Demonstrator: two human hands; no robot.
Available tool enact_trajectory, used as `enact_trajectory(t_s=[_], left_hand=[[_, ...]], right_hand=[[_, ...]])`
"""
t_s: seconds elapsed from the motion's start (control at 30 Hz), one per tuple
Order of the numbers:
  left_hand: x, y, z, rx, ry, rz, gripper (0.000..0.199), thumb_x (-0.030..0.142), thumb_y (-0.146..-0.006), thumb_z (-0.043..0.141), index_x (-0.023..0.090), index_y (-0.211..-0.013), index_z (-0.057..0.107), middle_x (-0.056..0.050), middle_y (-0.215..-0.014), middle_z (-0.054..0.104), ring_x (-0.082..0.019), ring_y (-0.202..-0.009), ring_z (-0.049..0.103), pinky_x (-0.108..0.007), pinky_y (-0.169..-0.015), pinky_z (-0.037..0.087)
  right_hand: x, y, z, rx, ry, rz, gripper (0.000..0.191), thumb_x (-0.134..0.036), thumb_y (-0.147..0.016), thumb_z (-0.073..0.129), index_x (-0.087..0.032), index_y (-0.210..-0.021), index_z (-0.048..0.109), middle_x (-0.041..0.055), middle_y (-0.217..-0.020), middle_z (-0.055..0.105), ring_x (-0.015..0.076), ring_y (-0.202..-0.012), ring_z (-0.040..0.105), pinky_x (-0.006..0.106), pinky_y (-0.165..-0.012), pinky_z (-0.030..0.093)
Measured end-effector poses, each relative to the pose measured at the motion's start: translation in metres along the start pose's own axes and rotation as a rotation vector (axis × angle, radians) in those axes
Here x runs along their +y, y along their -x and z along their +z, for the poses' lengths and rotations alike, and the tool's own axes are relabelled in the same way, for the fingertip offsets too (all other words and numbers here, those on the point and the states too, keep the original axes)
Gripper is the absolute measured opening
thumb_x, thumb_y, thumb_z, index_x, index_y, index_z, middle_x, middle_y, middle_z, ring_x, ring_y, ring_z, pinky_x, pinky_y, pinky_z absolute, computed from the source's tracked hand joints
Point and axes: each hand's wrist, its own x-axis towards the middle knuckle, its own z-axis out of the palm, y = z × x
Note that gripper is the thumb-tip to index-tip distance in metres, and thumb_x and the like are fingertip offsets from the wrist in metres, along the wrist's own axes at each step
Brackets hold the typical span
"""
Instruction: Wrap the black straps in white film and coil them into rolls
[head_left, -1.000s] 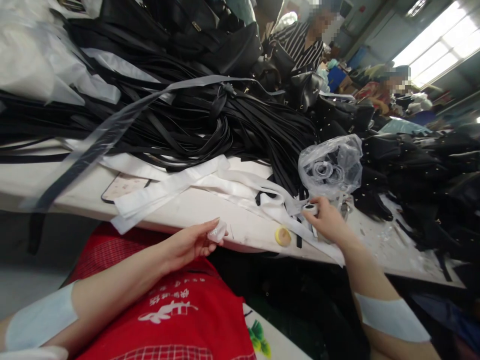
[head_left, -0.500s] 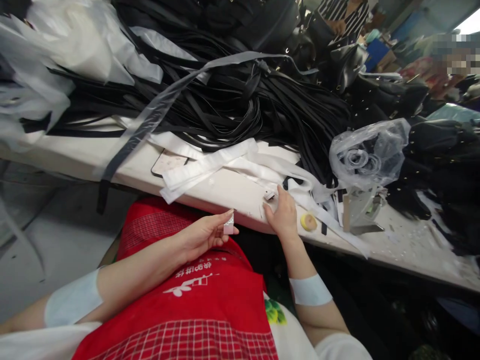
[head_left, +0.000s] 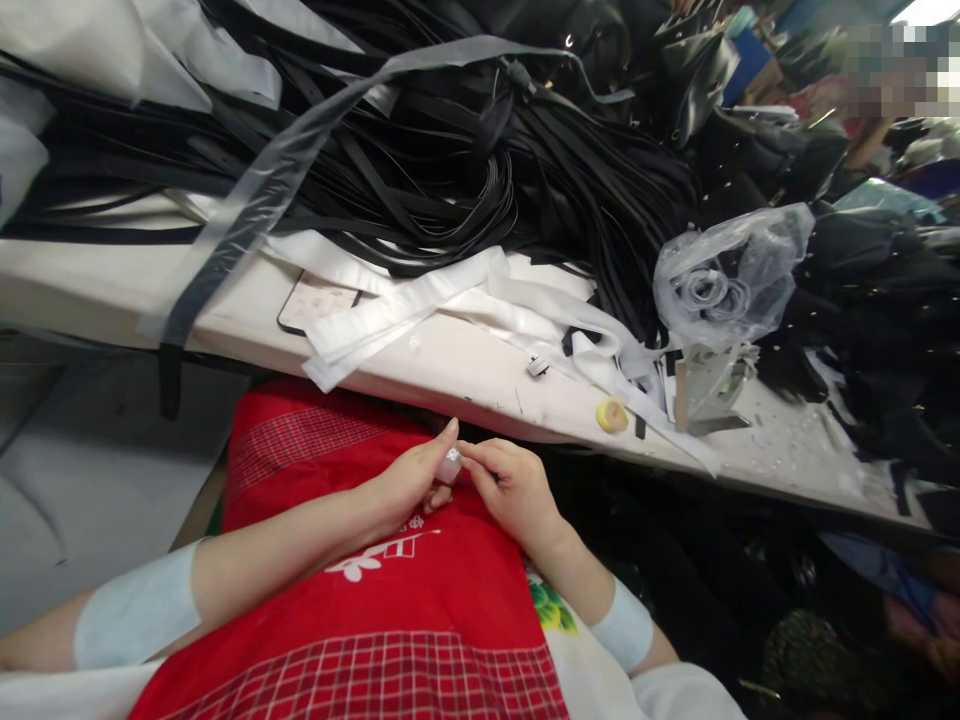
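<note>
Whitish piece (head_left: 450, 465), perhaps plastic, between hands (head_left: 405, 482) (head_left: 519, 492)

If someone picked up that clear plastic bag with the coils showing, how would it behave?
The clear plastic bag would probably sag and crumple, since its thin film is already wrinkled. It looks light for its bulk. The coils showing through it might shift if they lie loose.
</note>
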Motion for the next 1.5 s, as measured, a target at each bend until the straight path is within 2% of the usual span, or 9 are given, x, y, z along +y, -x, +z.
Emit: enact_trajectory(t_s=[0.13,0.3,0.53,0.67,0.77,1.03,1.23,1.4,1.5], left_hand=[[-0.004,0.004,0.000,0.005,-0.051,-0.009,0.064,0.084,-0.076,0.035,0.023,-0.057,0.040,0.005,-0.034,0.036,-0.009,-0.033,0.024,-0.026,-0.038,0.013],[-0.005,0.007,0.002,0.004,-0.009,-0.014,0.061,0.083,-0.072,0.044,0.023,-0.062,0.041,0.007,-0.036,0.035,-0.009,-0.032,0.023,-0.025,-0.036,0.012],[-0.005,0.007,0.004,-0.007,-0.022,0.016,0.058,0.079,-0.077,0.043,0.022,-0.068,0.046,0.008,-0.036,0.034,-0.009,-0.031,0.020,-0.024,-0.035,0.010],[-0.008,0.005,0.005,0.013,-0.019,0.015,0.058,0.079,-0.078,0.042,0.022,-0.069,0.046,0.007,-0.036,0.036,-0.009,-0.032,0.022,-0.023,-0.034,0.012],[-0.009,0.005,0.006,0.020,0.008,0.064,0.057,0.078,-0.077,0.045,0.022,-0.069,0.045,0.007,-0.039,0.037,-0.009,-0.034,0.024,-0.022,-0.035,0.014],[-0.014,0.009,0.005,0.047,-0.100,0.106,0.055,0.076,-0.081,0.040,0.023,-0.072,0.043,0.009,-0.041,0.035,-0.009,-0.033,0.025,-0.022,-0.035,0.014],[-0.018,0.012,0.006,0.042,-0.121,0.118,0.055,0.078,-0.080,0.040,0.023,-0.073,0.043,0.009,-0.041,0.035,-0.009,-0.033,0.024,-0.022,-0.035,0.013],[-0.014,0.011,0.006,0.007,-0.062,0.120,0.053,0.076,-0.080,0.042,0.023,-0.077,0.043,0.009,-0.044,0.035,-0.008,-0.034,0.024,-0.022,-0.035,0.013],[-0.012,0.010,0.005,-0.060,-0.037,0.134,0.055,0.077,-0.078,0.045,0.023,-0.075,0.041,0.010,-0.047,0.034,-0.007,-0.036,0.021,-0.022,-0.036,0.013]], right_hand=[[-0.001,0.004,0.000,0.010,0.014,0.022,0.021,-0.022,-0.094,0.054,-0.022,-0.105,0.073,0.0040,-0.089,0.074,0.0156,-0.081,0.068,0.026,-0.076,0.053],[-0.002,0.006,0.001,0.061,0.012,0.053,0.018,-0.022,-0.092,0.056,-0.021,-0.097,0.073,0.0034,-0.088,0.074,0.0164,-0.081,0.068,0.028,-0.077,0.052],[-0.001,0.008,0.007,0.163,-0.253,0.233,0.014,-0.021,-0.091,0.053,-0.019,-0.090,0.067,0.0026,-0.081,0.070,0.0139,-0.066,0.065,0.026,-0.063,0.053],[-0.005,0.010,0.002,0.185,-0.045,0.052,0.019,-0.020,-0.091,0.052,-0.019,-0.103,0.067,0.0067,-0.094,0.070,0.0183,-0.086,0.065,0.032,-0.079,0.053],[-0.008,0.012,-0.002,0.142,0.084,-0.052,0.029,-0.020,-0.088,0.057,-0.019,-0.116,0.065,0.0091,-0.101,0.068,0.0198,-0.091,0.064,0.033,-0.083,0.053],[-0.006,0.013,-0.002,0.054,0.158,-0.141,0.024,-0.022,-0.093,0.055,-0.022,-0.110,0.072,0.0070,-0.095,0.071,0.0175,-0.086,0.065,0.029,-0.079,0.054],[-0.010,0.014,0.000,0.048,0.102,-0.092,0.023,-0.019,-0.093,0.052,-0.021,-0.102,0.073,0.0071,-0.092,0.071,0.0173,-0.085,0.065,0.029,-0.079,0.054],[-0.008,0.013,0.004,0.196,-0.052,0.029,0.016,-0.020,-0.091,0.052,-0.020,-0.087,0.068,0.0055,-0.086,0.068,0.0165,-0.081,0.064,0.029,-0.076,0.052],[-0.007,0.010,0.005,0.222,-0.129,0.115,0.015,-0.021,-0.090,0.053,-0.020,-0.081,0.064,0.0033,-0.080,0.066,0.0157,-0.076,0.062,0.028,-0.072,0.050]])
